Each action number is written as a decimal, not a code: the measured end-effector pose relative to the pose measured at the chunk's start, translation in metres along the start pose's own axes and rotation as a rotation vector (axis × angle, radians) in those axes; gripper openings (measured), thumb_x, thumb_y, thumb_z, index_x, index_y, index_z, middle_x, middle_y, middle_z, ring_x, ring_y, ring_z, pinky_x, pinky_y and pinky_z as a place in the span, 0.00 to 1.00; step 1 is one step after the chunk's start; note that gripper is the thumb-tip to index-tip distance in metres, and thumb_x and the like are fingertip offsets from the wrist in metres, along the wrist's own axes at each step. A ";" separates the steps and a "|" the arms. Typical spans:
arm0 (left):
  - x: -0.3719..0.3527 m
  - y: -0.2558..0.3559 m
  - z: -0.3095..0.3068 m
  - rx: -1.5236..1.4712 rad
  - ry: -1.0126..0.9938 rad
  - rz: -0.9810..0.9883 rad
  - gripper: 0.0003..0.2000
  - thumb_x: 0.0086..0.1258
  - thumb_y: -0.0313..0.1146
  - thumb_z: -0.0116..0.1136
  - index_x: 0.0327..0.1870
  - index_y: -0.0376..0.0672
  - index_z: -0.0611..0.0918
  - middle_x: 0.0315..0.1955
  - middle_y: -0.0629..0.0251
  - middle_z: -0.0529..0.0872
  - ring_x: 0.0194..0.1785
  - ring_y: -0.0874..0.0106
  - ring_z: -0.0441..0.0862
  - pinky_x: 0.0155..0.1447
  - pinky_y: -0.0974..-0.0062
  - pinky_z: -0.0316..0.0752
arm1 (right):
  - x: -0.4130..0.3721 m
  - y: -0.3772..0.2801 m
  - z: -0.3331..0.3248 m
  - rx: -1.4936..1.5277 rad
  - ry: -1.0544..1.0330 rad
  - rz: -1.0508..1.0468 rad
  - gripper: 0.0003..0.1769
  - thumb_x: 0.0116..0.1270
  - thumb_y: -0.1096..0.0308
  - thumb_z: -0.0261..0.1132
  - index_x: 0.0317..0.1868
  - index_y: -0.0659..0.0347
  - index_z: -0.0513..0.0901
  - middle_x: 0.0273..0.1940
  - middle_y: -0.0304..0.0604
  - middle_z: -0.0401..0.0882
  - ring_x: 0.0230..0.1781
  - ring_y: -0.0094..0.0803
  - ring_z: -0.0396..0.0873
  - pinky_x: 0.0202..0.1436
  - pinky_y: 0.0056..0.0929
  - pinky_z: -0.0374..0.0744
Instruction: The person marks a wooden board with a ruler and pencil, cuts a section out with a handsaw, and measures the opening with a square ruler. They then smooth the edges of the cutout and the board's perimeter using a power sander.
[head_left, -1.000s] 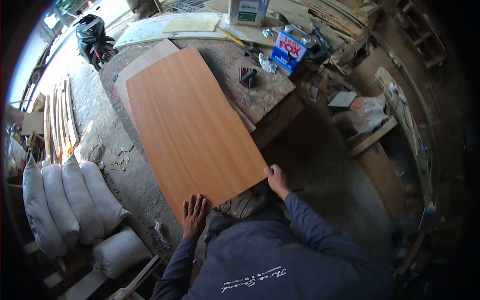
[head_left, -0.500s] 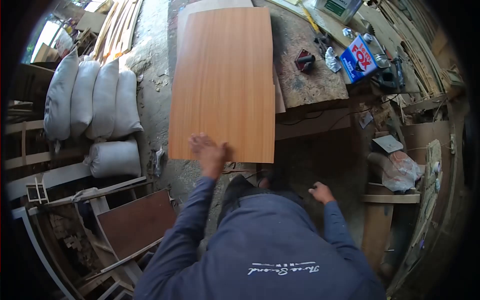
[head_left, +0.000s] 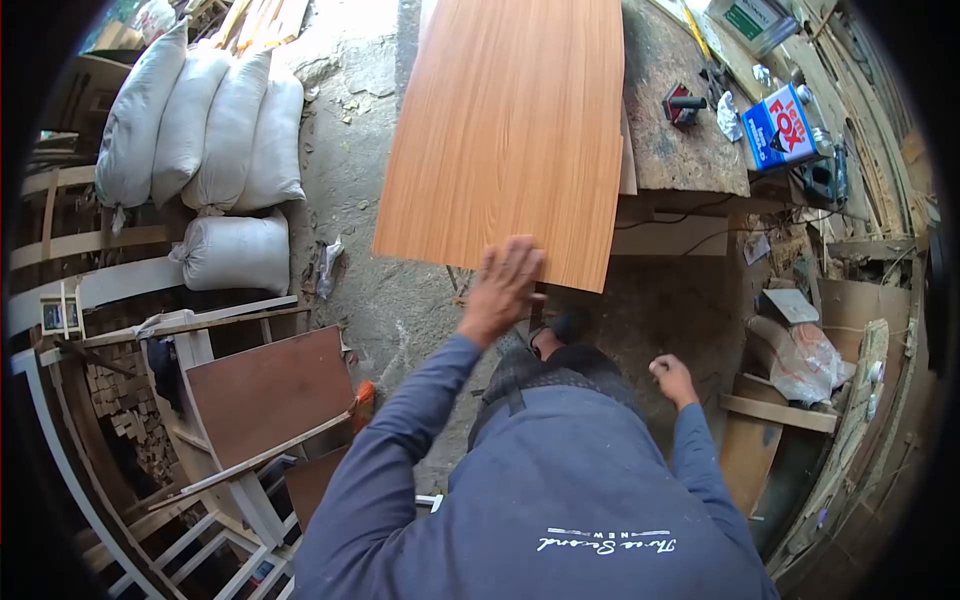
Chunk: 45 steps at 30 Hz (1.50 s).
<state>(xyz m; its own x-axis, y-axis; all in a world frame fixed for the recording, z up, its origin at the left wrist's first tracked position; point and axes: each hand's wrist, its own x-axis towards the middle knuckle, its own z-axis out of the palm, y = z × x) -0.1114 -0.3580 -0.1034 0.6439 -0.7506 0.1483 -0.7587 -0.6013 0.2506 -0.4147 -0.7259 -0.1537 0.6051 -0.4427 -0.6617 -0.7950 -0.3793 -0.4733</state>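
A large wood-grain panel (head_left: 510, 130) lies over the workbench (head_left: 690, 160), its near end jutting past the bench edge. My left hand (head_left: 503, 290) rests flat on the panel's near edge with its fingers spread. Lower right, my right hand (head_left: 675, 380) hangs beside my body with curled fingers, touching nothing I can see; whether something small is inside is hidden. On the bench right of the panel are a dark red block with a black handle (head_left: 684, 105) and a blue and white can (head_left: 780, 128).
Several white sacks (head_left: 225, 130) are stacked at the upper left. Wooden frames and a brown board (head_left: 270, 395) stand at the lower left. A plastic bag (head_left: 810, 365) and a wooden strip (head_left: 780, 412) are at the right. A cable hangs under the bench.
The view has shifted, so the panel and bench appear higher and further right. The panel sits more slanted in view. My left hand has moved along its near edge toward the right.
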 end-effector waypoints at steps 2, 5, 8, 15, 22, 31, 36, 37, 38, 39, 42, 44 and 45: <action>-0.055 -0.066 -0.006 -0.035 0.026 -0.240 0.47 0.73 0.54 0.66 0.88 0.49 0.55 0.88 0.56 0.51 0.91 0.54 0.43 0.90 0.46 0.42 | -0.002 0.031 0.017 -0.054 0.001 -0.019 0.19 0.72 0.59 0.73 0.51 0.67 0.88 0.41 0.53 0.91 0.44 0.42 0.89 0.53 0.40 0.84; -0.135 -0.149 -0.055 0.234 -0.073 -0.840 0.42 0.74 0.48 0.65 0.85 0.39 0.61 0.85 0.47 0.58 0.89 0.53 0.50 0.86 0.45 0.51 | -0.028 0.035 0.024 -0.005 -0.012 0.097 0.19 0.70 0.55 0.73 0.48 0.65 0.90 0.40 0.54 0.91 0.45 0.45 0.90 0.54 0.39 0.84; -0.292 -0.274 -0.018 -0.167 -0.706 -1.428 0.35 0.77 0.49 0.62 0.77 0.34 0.71 0.79 0.48 0.70 0.82 0.48 0.63 0.80 0.46 0.63 | -0.032 0.097 0.046 -0.125 -0.007 0.027 0.18 0.70 0.56 0.73 0.48 0.64 0.91 0.43 0.55 0.92 0.49 0.47 0.91 0.53 0.38 0.83; -0.119 -0.084 -0.093 0.332 0.008 -0.703 0.34 0.80 0.47 0.60 0.79 0.35 0.69 0.81 0.48 0.67 0.85 0.49 0.59 0.85 0.48 0.56 | 0.012 0.090 -0.013 -0.396 -0.505 0.129 0.13 0.73 0.60 0.66 0.43 0.58 0.92 0.47 0.53 0.91 0.48 0.47 0.90 0.52 0.44 0.85; -0.064 -0.100 -0.008 0.158 0.208 -0.978 0.35 0.89 0.55 0.39 0.77 0.27 0.70 0.75 0.37 0.73 0.80 0.40 0.67 0.81 0.47 0.63 | 0.211 0.143 -0.263 -0.049 0.760 -0.093 0.22 0.76 0.51 0.66 0.32 0.62 0.88 0.22 0.51 0.85 0.28 0.43 0.89 0.40 0.45 0.85; -0.087 -0.023 0.092 -0.689 0.024 -1.682 0.33 0.83 0.66 0.43 0.56 0.44 0.89 0.45 0.63 0.93 0.41 0.67 0.89 0.41 0.64 0.78 | 0.412 0.070 -0.645 -0.157 1.285 -0.251 0.13 0.73 0.61 0.65 0.47 0.64 0.82 0.47 0.61 0.80 0.54 0.61 0.78 0.59 0.55 0.75; -0.033 0.162 0.053 -0.678 -0.748 -1.686 0.25 0.79 0.53 0.64 0.63 0.41 0.89 0.49 0.63 0.94 0.48 0.65 0.91 0.53 0.63 0.84 | 0.516 0.076 -0.746 -0.562 1.233 0.029 0.32 0.70 0.57 0.71 0.68 0.68 0.76 0.71 0.63 0.75 0.70 0.63 0.74 0.73 0.56 0.74; -0.025 0.180 0.044 -0.707 -0.845 -1.708 0.26 0.79 0.54 0.64 0.64 0.42 0.88 0.50 0.62 0.94 0.49 0.65 0.91 0.54 0.63 0.84 | 0.530 0.074 -0.757 -0.519 1.112 0.096 0.36 0.72 0.56 0.70 0.74 0.67 0.73 0.75 0.63 0.71 0.74 0.61 0.72 0.76 0.55 0.72; -0.021 0.196 0.033 -0.743 -0.777 -1.783 0.26 0.79 0.56 0.64 0.64 0.42 0.89 0.54 0.62 0.93 0.54 0.64 0.91 0.57 0.63 0.84 | 0.580 0.108 -0.770 -0.470 1.055 0.076 0.39 0.74 0.55 0.69 0.79 0.67 0.68 0.75 0.63 0.71 0.77 0.59 0.70 0.78 0.55 0.71; -0.020 0.200 0.026 -0.695 -0.758 -1.813 0.27 0.79 0.56 0.64 0.64 0.42 0.89 0.54 0.61 0.93 0.55 0.65 0.91 0.57 0.64 0.84 | 0.606 0.110 -0.770 -0.376 0.990 0.161 0.44 0.75 0.54 0.69 0.82 0.67 0.61 0.75 0.63 0.72 0.79 0.58 0.68 0.79 0.55 0.70; -0.013 0.207 0.004 -0.480 -0.742 -1.844 0.25 0.78 0.53 0.64 0.65 0.41 0.87 0.54 0.55 0.93 0.59 0.59 0.90 0.61 0.62 0.83 | 0.563 0.039 -0.758 -0.298 0.956 0.293 0.42 0.73 0.54 0.70 0.76 0.72 0.65 0.70 0.66 0.75 0.72 0.59 0.74 0.73 0.57 0.75; -0.009 0.200 0.002 -0.227 -0.538 -1.718 0.23 0.77 0.49 0.64 0.62 0.40 0.88 0.53 0.50 0.93 0.59 0.54 0.90 0.62 0.58 0.82 | 0.574 0.061 -0.776 -0.347 0.962 0.238 0.36 0.70 0.55 0.72 0.66 0.76 0.75 0.59 0.65 0.84 0.61 0.56 0.86 0.64 0.56 0.82; -0.006 0.194 0.001 -0.103 -0.442 -1.643 0.22 0.77 0.47 0.64 0.61 0.39 0.88 0.52 0.48 0.92 0.59 0.51 0.89 0.63 0.57 0.81 | 0.588 0.078 -0.798 -0.097 0.816 0.126 0.31 0.68 0.57 0.72 0.59 0.75 0.77 0.52 0.61 0.86 0.53 0.53 0.87 0.57 0.53 0.84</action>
<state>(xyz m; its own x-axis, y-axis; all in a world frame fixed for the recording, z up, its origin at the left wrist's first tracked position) -0.2625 -0.4710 -0.0566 0.5961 0.5724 -0.5631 0.6477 -0.7572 -0.0842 -0.0883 -1.6642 -0.1154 0.3813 -0.9225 -0.0596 -0.8744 -0.3389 -0.3472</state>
